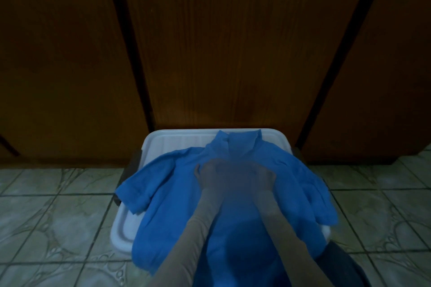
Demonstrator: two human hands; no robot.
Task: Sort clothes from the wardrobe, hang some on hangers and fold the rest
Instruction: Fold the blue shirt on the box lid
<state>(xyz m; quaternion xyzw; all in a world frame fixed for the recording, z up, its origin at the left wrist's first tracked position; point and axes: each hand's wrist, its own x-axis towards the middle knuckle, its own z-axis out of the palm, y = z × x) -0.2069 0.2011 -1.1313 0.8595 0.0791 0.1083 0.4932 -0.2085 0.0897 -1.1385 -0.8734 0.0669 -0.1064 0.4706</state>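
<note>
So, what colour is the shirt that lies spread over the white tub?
Plain blue, no pattern. The collared shirt shows best in the head view, the only one.

Wardrobe doors [233, 42] close behind white tub [177, 138]; bare tiled floor [46, 216] either side.

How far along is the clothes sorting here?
Early, it seems. Done: a blue shirt lies spread, collar away, over a white tub. In hand: the left hand and right hand rest on its chest; blur hides the grip. Left: folding it; the wardrobe doors are closed.
</note>
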